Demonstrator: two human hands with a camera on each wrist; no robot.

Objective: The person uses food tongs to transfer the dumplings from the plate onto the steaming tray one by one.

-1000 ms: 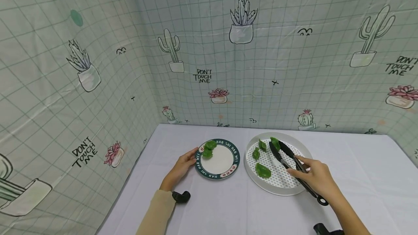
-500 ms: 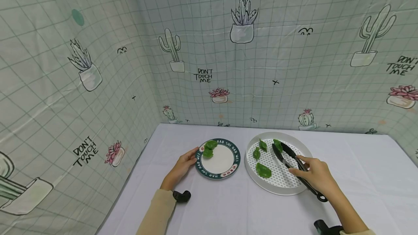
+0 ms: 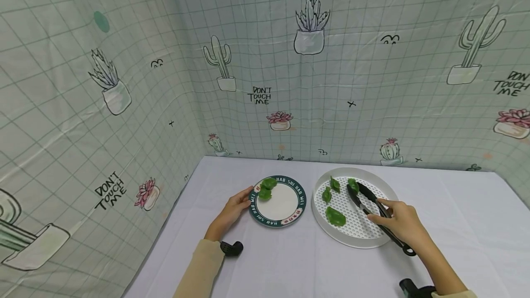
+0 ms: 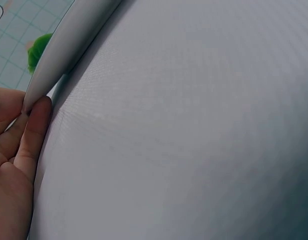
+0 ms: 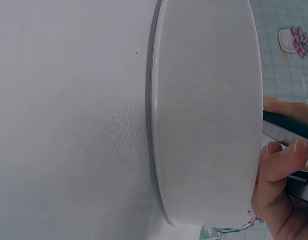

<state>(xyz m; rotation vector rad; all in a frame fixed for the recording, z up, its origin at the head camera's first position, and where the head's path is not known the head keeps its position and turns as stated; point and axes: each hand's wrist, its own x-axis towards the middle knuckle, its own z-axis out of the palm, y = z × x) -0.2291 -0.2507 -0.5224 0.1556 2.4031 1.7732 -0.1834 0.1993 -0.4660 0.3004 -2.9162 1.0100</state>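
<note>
My right hand [image 3: 399, 224] grips black tongs [image 3: 368, 206] over a white perforated tray [image 3: 374, 242]; the tong tips lie by a green dumpling [image 3: 353, 184] at the tray's far side. Three other green dumplings [image 3: 334, 216] lie on the tray. My left hand [image 3: 232, 210] holds the left rim of a small green-rimmed plate [image 3: 285, 217], which carries two green dumplings [image 3: 266, 188]. In the left wrist view my fingers [image 4: 28, 135] touch the plate's edge [image 4: 68, 40]. The right wrist view shows the tray's wall [image 5: 209, 110] and my fingers [image 5: 281, 165] around the tongs [image 5: 289, 130].
A white cloth covers the table [image 3: 290, 266]. A cactus-print sheet [image 3: 290, 82] walls in the back and left sides. The plate and tray sit side by side near the table's middle.
The tongs have eased back a little toward me over the tray, with the dumpling by their tips staying at the far side. The left hand and plate have not moved.
</note>
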